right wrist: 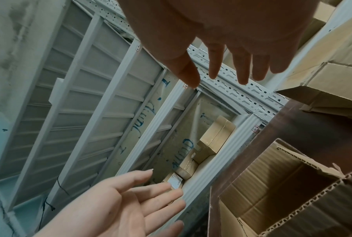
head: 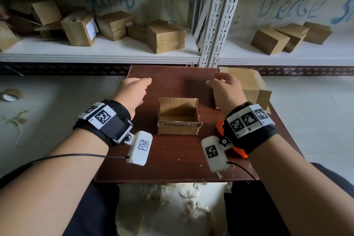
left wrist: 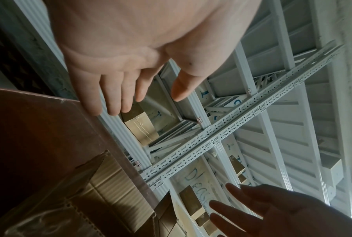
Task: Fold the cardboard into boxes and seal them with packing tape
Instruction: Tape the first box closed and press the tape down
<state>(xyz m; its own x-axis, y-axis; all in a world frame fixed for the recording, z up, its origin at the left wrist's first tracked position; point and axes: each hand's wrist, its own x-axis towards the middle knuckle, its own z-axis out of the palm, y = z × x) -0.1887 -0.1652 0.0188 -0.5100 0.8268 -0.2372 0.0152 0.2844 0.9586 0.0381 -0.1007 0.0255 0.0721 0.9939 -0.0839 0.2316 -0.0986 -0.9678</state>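
Note:
A small open-topped cardboard box (head: 178,119) stands in the middle of the brown table (head: 172,163), its near flap folded outward; it also shows as the box (right wrist: 276,187) and the box (left wrist: 102,189) in the wrist views. My left hand (head: 134,90) hovers above the table left of it, fingers straight, holding nothing. My right hand (head: 224,86) hovers to the right, fingers relaxed and empty. A larger cardboard box (head: 251,86) lies on its side at the table's far right corner, just behind the right hand. Both palms face each other, the left hand (left wrist: 130,80) and the right hand (right wrist: 221,52).
An orange tool (head: 237,149) lies on the table under my right wrist. A roll of tape (head: 10,95) lies on the floor at left. White metal shelving (head: 107,50) behind the table holds several sealed boxes. Tape scraps litter the floor near my knees.

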